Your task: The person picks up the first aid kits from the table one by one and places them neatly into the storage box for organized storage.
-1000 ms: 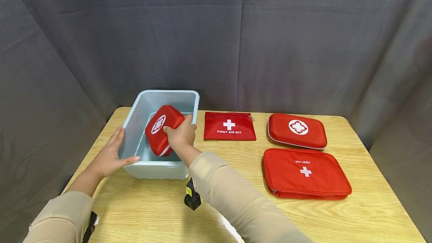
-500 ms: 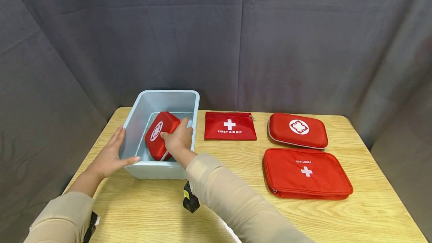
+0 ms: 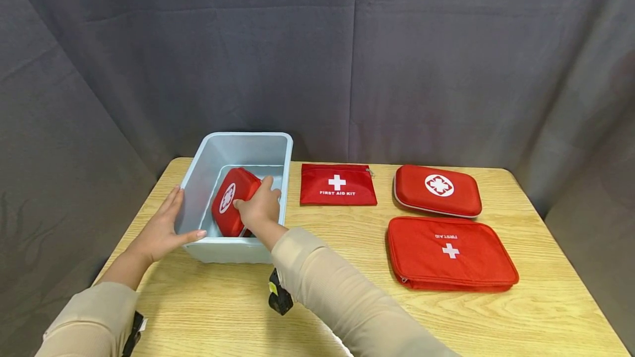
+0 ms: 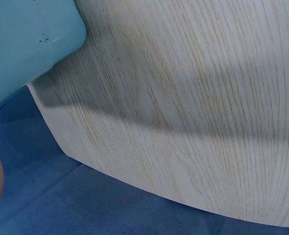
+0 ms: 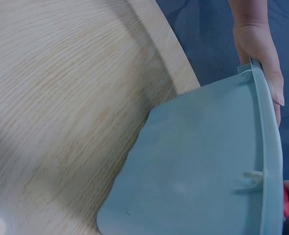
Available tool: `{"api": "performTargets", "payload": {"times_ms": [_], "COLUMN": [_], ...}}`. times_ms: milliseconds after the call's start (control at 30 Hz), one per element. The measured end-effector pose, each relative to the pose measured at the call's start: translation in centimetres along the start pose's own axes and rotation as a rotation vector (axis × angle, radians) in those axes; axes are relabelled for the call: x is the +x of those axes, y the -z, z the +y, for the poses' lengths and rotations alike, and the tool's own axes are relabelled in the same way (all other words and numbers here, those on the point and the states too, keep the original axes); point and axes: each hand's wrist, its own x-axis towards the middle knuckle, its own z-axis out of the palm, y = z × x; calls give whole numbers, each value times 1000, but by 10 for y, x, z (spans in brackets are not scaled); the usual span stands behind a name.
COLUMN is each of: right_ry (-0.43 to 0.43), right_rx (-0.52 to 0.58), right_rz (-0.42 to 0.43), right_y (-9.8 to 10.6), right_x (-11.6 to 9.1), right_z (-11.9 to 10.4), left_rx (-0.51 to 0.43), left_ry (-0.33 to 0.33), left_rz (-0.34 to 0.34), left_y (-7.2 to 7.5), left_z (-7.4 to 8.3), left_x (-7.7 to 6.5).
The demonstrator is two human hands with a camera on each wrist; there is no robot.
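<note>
In the head view a pale blue plastic bin [image 3: 233, 252] stands at the left of the table. My right hand [image 3: 260, 205] reaches into it and grips a red hard-shell first aid case [image 3: 230, 203] with a white round emblem. The case lies tilted, low in the bin; its underside is hidden. My left hand [image 3: 161, 230] rests on the bin's near left corner, thumb along the front rim and straight fingers against the left side. In the right wrist view the left hand [image 5: 261, 49] touches the bin's corner, and part of the red case [image 5: 288, 201] shows behind the rim.
Right of the bin lies a flat red first aid pouch [image 3: 338, 185]. Farther right are another red hard-shell case [image 3: 412, 186] and a larger red first aid bag [image 3: 451, 269]. A grey curtain [image 3: 317, 59] hangs behind the wooden table [image 3: 208, 313].
My right hand has lowered the red case deeper into the bin, shifting slightly left and toward me. The left hand has stayed on the bin's corner.
</note>
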Motion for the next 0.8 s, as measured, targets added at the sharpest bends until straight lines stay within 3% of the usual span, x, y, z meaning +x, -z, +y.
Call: {"api": "performTargets", "payload": {"times_ms": [367,800], "right_ry": [-2,20], "right_rx": [-46,-7], "right_rz": [-18,18], "right_y": [2,2], "right_x": [0,0], "right_z": [-1,1], "left_rx": [-6,-1], "left_ry": [-13,-11], "left_rz": [0,1], "left_y": [1,-1], "left_z": [0,-1], "left_x": [0,0]}}
